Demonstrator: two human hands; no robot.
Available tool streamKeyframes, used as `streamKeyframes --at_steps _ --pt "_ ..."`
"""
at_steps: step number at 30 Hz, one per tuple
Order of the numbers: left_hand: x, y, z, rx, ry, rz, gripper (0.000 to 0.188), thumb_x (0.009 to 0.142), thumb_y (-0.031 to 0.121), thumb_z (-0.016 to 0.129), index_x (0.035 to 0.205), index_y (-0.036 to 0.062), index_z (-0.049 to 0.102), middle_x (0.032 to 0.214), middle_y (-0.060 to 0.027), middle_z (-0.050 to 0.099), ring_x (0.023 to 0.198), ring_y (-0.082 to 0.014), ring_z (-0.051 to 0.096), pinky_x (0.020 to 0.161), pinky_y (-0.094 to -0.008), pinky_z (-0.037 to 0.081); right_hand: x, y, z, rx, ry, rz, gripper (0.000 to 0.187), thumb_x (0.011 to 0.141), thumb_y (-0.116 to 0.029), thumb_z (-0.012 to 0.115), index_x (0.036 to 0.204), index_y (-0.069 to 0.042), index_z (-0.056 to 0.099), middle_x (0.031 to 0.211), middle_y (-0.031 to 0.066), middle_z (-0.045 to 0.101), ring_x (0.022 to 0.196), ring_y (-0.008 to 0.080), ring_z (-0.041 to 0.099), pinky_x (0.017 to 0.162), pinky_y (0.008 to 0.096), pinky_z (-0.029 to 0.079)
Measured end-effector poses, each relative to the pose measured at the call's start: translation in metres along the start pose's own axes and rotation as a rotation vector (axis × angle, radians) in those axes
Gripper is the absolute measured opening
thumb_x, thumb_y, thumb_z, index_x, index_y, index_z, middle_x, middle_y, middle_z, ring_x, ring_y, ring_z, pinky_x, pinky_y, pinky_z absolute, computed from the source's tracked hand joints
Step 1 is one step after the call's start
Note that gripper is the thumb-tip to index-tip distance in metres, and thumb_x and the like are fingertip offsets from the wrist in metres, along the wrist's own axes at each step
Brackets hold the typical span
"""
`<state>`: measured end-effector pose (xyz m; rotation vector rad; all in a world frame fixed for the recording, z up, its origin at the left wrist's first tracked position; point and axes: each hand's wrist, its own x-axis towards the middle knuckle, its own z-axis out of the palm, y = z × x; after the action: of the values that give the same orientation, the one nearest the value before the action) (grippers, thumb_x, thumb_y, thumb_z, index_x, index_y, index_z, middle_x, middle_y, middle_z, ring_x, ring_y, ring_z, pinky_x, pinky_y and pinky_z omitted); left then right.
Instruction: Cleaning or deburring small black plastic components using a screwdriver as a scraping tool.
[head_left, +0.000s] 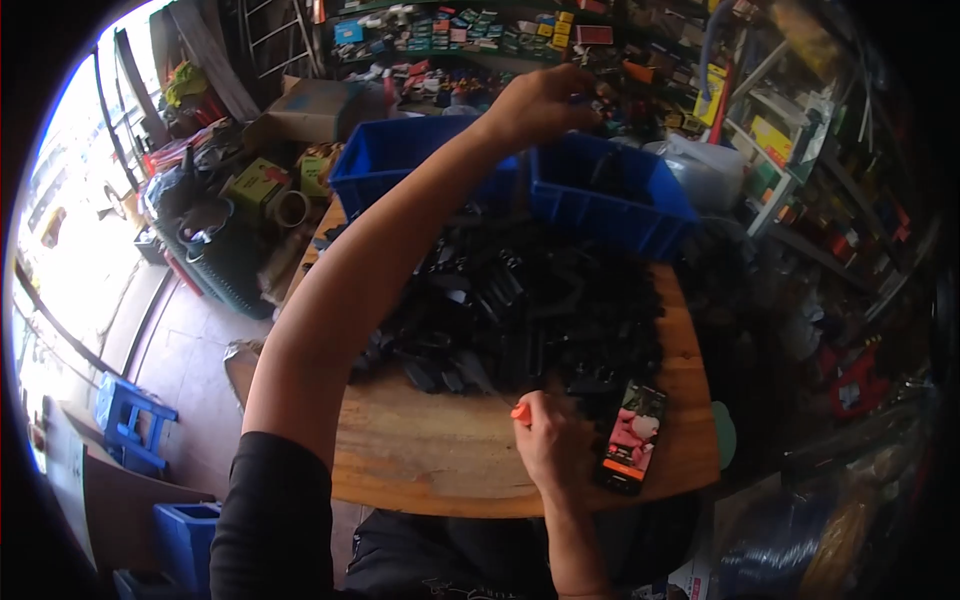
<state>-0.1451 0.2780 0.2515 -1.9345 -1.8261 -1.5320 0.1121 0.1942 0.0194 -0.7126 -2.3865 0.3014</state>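
My left arm reaches across the table, and my left hand (535, 102) hangs over the near side of the far right blue bin (610, 205). Its thumb and fingers look apart, with nothing clearly seen between them. Some black parts (607, 172) lie inside that bin. Close to the table's front edge, my right hand (550, 440) is closed around a small tool with an orange handle (521, 413). A thin shaft seems to run from it toward the heap; its tip is unclear. A large heap of black plastic parts (500, 290) covers the middle of the wooden table (420, 450).
A second blue bin (375, 180) stands at the far left of the table, partly behind my arm. To the right of my right hand lies a phone (634, 440) with a lit screen. Loaded shelves (470, 35) line the back. A blue stool (137, 425) stands at left.
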Motion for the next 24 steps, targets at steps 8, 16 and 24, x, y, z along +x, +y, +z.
streamKeyframes --at_steps 8,16,24 --pt "-0.267 -0.017 -0.082 0.570 -0.159 -0.306 0.022 0.076 0.010 0.065 0.098 0.0102 0.067 0.092 -0.0104 0.064 0.090 -0.0292 0.061 0.077 -0.0397 0.050 -0.001 -0.015 -0.008 0.343 0.049 0.061 0.022 0.079 -0.002 0.069 0.098 -0.008 0.060 0.084 0.0093 0.063 0.077 0.0274 0.064 0.065 0.0351 0.051" --pt "-0.357 -0.024 -0.090 0.870 -0.215 -0.403 0.039 0.073 0.009 0.067 0.111 0.0119 0.060 0.099 -0.0068 0.060 0.105 -0.0251 0.052 0.087 -0.0365 0.039 -0.007 -0.015 -0.005 0.498 0.119 0.093 0.016 0.083 -0.003 0.070 0.098 -0.004 0.063 0.084 0.0096 0.066 0.076 0.0224 0.065 0.066 0.0303 0.051" --pt "-0.358 0.048 -0.024 0.205 -0.029 -0.364 0.018 0.082 0.009 0.067 0.100 0.0069 0.065 0.085 -0.0094 0.063 0.069 -0.0253 0.064 0.061 -0.0353 0.053 -0.002 -0.011 -0.007 0.549 0.044 0.045 0.013 0.082 -0.005 0.071 0.093 -0.003 0.063 0.080 0.0076 0.064 0.070 0.0187 0.061 0.062 0.0281 0.048"
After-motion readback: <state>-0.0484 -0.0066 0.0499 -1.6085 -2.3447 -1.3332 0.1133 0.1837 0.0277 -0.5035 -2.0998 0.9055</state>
